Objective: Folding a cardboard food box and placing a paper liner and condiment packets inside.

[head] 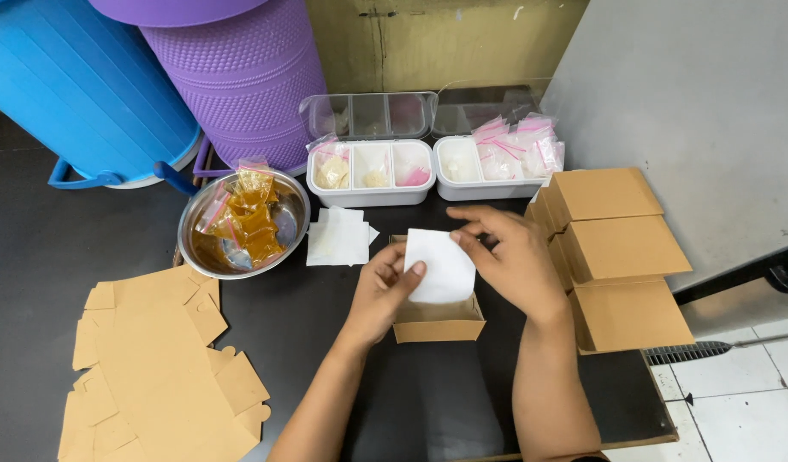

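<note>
Both my hands hold a white square sheet of paper (443, 265) over an open brown cardboard box (438, 323) on the black table (428, 393). My left hand (384, 287) pinches the sheet's left edge with the thumb on top. My right hand (512, 257) grips its right edge, fingers spread above it. The sheet hides most of the box's inside. A small stack of the same white sheets (338, 238) lies just left of the box.
A steel bowl (197, 244) of amber sachets sits at the left. Two white compartment trays (373, 195) (452, 188) with small zip bags stand behind. Closed brown boxes (621, 257) are stacked at the right; flat cardboard blanks (154, 368) lie front left. Blue (77, 85) and purple (240, 77) bins stand behind.
</note>
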